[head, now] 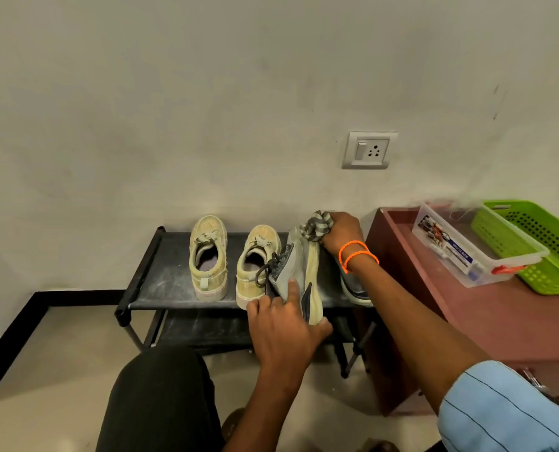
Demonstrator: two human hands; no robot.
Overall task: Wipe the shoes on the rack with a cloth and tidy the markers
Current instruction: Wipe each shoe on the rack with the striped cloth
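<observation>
Both hands busy: left hand (283,324) grips grey lace-up sneaker (299,272) tilted sideways over black metal shoe rack (170,272). Right hand (341,231) clutches striped grey cloth (317,227) against its toe. Markers possibly in clear plastic box (477,252) on maroon tabletop (499,321).

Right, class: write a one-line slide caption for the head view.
Left hand tilts a grey sneaker on the rack; right hand wipes it with a striped cloth.
</observation>
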